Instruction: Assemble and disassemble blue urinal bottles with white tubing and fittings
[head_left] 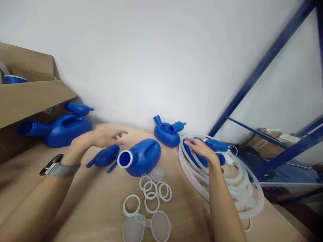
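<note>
My left hand (108,137) hovers with its fingers apart, holding nothing, just above a blue funnel-like spout piece (104,157). Beside it lies a blue plastic urinal bottle (146,156) with a white ring (125,159) around its mouth. My right hand (199,148) reaches over a coil of clear tubing (191,174), fingers apart and nothing visible in them. Under that hand is another blue bottle (188,148), partly hidden by the tubing. White rings (131,205) and translucent caps (160,226) lie in front of the ringed bottle.
At the left, an open cardboard box (30,97) stands by a large blue bottle (63,132). Another blue bottle (165,134) rests near the white wall (151,67) with a spout piece (178,126) on it. A blue metal rack (262,67) rises at the right.
</note>
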A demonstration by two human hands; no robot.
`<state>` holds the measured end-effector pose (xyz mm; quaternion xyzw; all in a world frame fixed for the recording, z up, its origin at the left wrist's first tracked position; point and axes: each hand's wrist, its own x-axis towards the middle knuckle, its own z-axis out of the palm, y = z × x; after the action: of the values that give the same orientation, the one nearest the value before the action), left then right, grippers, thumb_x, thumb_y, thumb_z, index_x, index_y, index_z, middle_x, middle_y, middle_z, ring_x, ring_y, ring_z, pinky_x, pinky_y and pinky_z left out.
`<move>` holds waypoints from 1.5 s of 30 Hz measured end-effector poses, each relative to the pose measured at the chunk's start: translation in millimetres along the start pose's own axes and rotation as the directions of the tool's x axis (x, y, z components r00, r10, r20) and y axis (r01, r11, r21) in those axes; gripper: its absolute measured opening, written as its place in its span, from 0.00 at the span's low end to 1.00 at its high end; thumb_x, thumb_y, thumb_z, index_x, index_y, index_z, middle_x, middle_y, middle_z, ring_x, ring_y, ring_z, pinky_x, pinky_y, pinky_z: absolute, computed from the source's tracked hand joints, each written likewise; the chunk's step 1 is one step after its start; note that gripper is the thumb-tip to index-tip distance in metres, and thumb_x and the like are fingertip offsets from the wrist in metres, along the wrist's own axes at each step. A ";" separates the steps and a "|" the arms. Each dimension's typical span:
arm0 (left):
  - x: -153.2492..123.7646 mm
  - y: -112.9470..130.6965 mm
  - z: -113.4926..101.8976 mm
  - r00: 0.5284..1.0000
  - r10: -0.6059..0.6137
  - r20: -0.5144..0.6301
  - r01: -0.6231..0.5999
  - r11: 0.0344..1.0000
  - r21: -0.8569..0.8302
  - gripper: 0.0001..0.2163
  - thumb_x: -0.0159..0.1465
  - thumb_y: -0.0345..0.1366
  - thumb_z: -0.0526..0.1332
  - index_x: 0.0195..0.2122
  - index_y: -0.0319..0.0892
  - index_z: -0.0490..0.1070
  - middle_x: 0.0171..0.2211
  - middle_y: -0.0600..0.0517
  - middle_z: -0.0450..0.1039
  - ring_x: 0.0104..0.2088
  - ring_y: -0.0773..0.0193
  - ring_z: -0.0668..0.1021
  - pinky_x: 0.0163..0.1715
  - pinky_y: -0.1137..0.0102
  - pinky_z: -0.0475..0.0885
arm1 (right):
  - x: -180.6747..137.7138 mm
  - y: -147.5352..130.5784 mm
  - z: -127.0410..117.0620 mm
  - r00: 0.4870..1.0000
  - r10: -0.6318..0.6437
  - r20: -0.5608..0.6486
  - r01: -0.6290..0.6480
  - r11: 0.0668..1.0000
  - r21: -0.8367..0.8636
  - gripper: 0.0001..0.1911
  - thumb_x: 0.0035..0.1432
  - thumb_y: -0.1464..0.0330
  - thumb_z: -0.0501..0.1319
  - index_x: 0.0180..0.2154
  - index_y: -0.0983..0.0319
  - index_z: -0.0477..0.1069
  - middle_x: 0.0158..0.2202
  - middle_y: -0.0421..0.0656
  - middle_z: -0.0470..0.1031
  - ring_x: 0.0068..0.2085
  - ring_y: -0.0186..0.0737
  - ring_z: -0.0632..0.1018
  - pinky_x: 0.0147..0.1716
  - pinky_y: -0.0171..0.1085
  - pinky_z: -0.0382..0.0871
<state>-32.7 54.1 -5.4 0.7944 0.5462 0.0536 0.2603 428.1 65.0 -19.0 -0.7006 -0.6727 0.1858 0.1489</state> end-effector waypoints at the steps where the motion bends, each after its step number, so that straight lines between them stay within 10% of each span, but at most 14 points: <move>1: -3.7 5.6 -1.0 0.999 0.025 -0.036 -0.025 1.000 0.000 0.45 0.61 0.67 0.57 0.72 0.43 0.60 0.66 0.39 0.70 0.61 0.45 0.76 0.59 0.59 0.72 | -0.9 -1.4 -2.4 0.995 -0.014 -0.099 0.013 1.000 -0.006 0.32 0.71 0.58 0.54 0.69 0.65 0.65 0.41 0.48 0.81 0.33 0.39 0.79 0.48 0.41 0.74; 3: -11.5 17.5 -3.0 0.992 0.070 -0.107 -0.070 0.998 0.003 0.41 0.63 0.66 0.56 0.70 0.43 0.64 0.63 0.41 0.73 0.59 0.46 0.77 0.57 0.60 0.73 | -3.3 -4.5 -6.4 0.927 -0.063 -0.370 0.058 0.998 -0.024 0.30 0.70 0.61 0.53 0.70 0.59 0.64 0.50 0.49 0.79 0.36 0.39 0.79 0.51 0.43 0.73; 6: -24.5 37.2 -5.6 0.970 0.137 -0.200 -0.135 0.991 0.025 0.36 0.65 0.63 0.55 0.66 0.45 0.69 0.60 0.43 0.76 0.58 0.47 0.78 0.56 0.60 0.73 | -8.2 -9.8 -10.9 0.651 -0.214 -0.729 0.173 0.976 -0.132 0.24 0.69 0.62 0.57 0.64 0.54 0.73 0.54 0.48 0.78 0.40 0.41 0.79 0.50 0.45 0.72; 11: -42.5 68.2 -3.4 0.916 0.273 -0.295 -0.259 0.962 0.086 0.31 0.70 0.60 0.54 0.67 0.50 0.69 0.58 0.47 0.78 0.56 0.49 0.80 0.54 0.61 0.75 | -24.0 -32.1 -13.8 0.307 -0.516 -0.800 0.376 0.838 -0.396 0.18 0.69 0.59 0.62 0.56 0.56 0.80 0.47 0.48 0.80 0.51 0.48 0.78 0.54 0.49 0.73; 22: -37.1 124.7 49.6 0.794 0.370 -0.482 -0.563 0.746 -0.355 0.23 0.72 0.54 0.57 0.59 0.44 0.73 0.61 0.45 0.75 0.59 0.52 0.78 0.62 0.59 0.72 | -75.0 -125.8 46.4 0.070 -0.874 -0.481 0.795 0.340 -0.502 0.08 0.70 0.72 0.62 0.48 0.59 0.78 0.46 0.47 0.82 0.45 0.38 0.83 0.42 0.36 0.78; 26: -29.8 127.9 52.0 0.822 0.239 -0.517 -0.544 0.600 -0.587 0.20 0.71 0.55 0.59 0.50 0.44 0.78 0.52 0.47 0.81 0.55 0.53 0.80 0.60 0.60 0.73 | -76.2 -130.8 67.1 0.149 -0.842 -0.518 0.895 0.338 -0.291 0.07 0.68 0.63 0.65 0.38 0.60 0.75 0.46 0.47 0.83 0.44 0.38 0.84 0.43 0.35 0.77; 30: -38.2 124.3 35.9 0.801 0.158 -0.577 -0.583 0.421 -0.695 0.21 0.70 0.57 0.62 0.41 0.41 0.75 0.37 0.48 0.80 0.42 0.56 0.82 0.49 0.61 0.78 | -60.7 -123.0 77.3 0.595 -0.692 -0.409 0.786 0.606 0.117 0.19 0.73 0.51 0.55 0.41 0.58 0.74 0.42 0.43 0.84 0.43 0.39 0.83 0.47 0.38 0.77; 32: -46.8 122.1 25.8 0.820 0.183 -0.543 -0.573 0.295 -0.765 0.20 0.70 0.56 0.62 0.40 0.41 0.72 0.28 0.53 0.75 0.30 0.62 0.79 0.38 0.64 0.80 | -44.7 -116.4 85.6 0.724 -0.615 -0.313 0.684 0.701 0.205 0.21 0.73 0.51 0.54 0.53 0.57 0.74 0.54 0.46 0.81 0.56 0.44 0.81 0.61 0.44 0.72; 36: -63.2 119.1 10.6 0.868 0.215 -0.448 -0.495 0.293 -0.818 0.19 0.69 0.53 0.65 0.40 0.39 0.72 0.22 0.56 0.67 0.22 0.66 0.73 0.29 0.68 0.77 | -9.6 -99.4 111.9 0.728 -0.674 -0.126 0.682 0.696 0.222 0.32 0.69 0.52 0.60 0.68 0.56 0.64 0.72 0.49 0.62 0.74 0.49 0.62 0.76 0.53 0.53; 45: -87.1 76.6 -0.6 0.928 0.097 -0.360 -0.319 0.706 -0.632 0.30 0.70 0.67 0.51 0.42 0.44 0.74 0.23 0.55 0.63 0.21 0.66 0.67 0.21 0.70 0.64 | 1.8 -89.8 136.1 0.700 -0.705 -0.115 0.713 0.682 0.164 0.24 0.72 0.58 0.57 0.65 0.58 0.64 0.65 0.49 0.68 0.66 0.45 0.68 0.71 0.49 0.59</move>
<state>-3.2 -44.2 48.6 0.6826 0.4270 0.3989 0.4389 285.7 65.7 -98.6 -0.3714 -0.8661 0.1641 0.2916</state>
